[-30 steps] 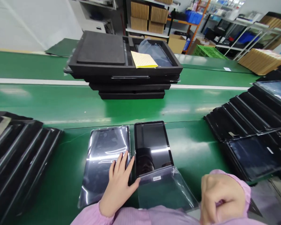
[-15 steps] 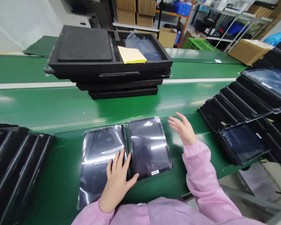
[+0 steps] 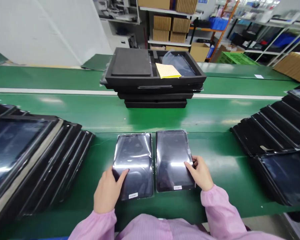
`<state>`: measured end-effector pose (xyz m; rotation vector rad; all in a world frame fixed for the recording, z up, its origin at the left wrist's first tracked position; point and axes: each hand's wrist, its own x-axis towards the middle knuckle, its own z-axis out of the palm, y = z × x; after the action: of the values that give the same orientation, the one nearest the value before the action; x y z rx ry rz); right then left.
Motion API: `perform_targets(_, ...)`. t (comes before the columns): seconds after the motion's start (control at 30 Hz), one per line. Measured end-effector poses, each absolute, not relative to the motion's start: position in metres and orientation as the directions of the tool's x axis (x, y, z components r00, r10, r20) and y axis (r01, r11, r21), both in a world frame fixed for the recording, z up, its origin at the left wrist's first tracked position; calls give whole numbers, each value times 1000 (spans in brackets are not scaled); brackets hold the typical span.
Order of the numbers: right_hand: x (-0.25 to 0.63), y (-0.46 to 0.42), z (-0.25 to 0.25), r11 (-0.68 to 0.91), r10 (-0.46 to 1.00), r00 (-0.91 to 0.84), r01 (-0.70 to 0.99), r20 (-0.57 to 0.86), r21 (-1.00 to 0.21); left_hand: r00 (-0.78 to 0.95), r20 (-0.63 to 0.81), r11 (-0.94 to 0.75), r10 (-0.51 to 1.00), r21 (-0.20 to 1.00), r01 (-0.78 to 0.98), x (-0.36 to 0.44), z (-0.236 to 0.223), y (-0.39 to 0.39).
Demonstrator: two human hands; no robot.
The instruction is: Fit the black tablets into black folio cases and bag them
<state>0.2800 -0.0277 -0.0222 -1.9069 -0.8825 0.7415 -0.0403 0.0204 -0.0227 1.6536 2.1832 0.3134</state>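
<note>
Two dark tablets in clear film lie side by side on the green work surface in the head view, each with a small white label at its near edge. My left hand (image 3: 108, 188) grips the outer left edge of the left tablet (image 3: 135, 176), thumb on top and fingers hidden along the side. On the right tablet (image 3: 173, 150), my right hand (image 3: 198, 171) pinches the outer right edge, its thumb on the screen and its fingers curled at the side. A narrow gap separates the tablets.
Leaning stacks of black trays with film-wrapped screens stand at left (image 3: 52, 160) and right (image 3: 277, 123). Ahead sits a pile of black foam trays (image 3: 155, 80) topped by a yellow-edged sheet (image 3: 168, 71). Shelves with cardboard boxes (image 3: 162, 25) and a green crate (image 3: 236, 58) are behind.
My left hand has gone from lying over the left tablet to its outer edge. My right hand, raised and empty before, now holds the right tablet's edge. The view has swung left.
</note>
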Motion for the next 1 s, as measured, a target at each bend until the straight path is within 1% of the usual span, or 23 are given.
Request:
perform_targets(0.1,274,-29,-16,-336,808,574,269,-130,-902,-251,-202,318,947,455,832,-38,-17,22)
perform_targets(0.3,278,-26,-3,-299,819,551,169,-161,-939,-257,-117,276,959,578,768,-41,-8,26)
perform_targets(0.4,288,-25,2,-299,812,550,107,-194,-948,-240,-95,247,966,603,759,-43,-6,26)
perform_targets(0.57,291,-27,14,-293,810,540,38,-227,-955,-232,-91,240,968,597,766,-42,-2,28)
perform_targets(0.63,291,-27,19,-287,810,540,25,-228,-958,-227,-117,252,967,588,769,-42,2,29)
perform_targets(0.73,294,-28,25,-298,806,531,-16,-261,-954,-226,-223,315,948,574,756,-43,9,31)
perform_targets(0.8,298,-30,28,-303,789,541,-69,-290,-951,-236,-273,356,933,587,728,-45,11,33)
perform_targets(0.87,300,-32,28,-273,778,558,-116,-290,-955,-245,-295,382,924,658,649,-47,11,35)
perform_targets(0.93,297,-32,26,-208,793,558,-131,-245,-969,-223,-336,403,915,781,478,-51,10,38)
perform_targets(1.0,285,-28,22,-127,836,521,-121,-172,-984,-180,-362,402,914,867,294,-56,7,40)
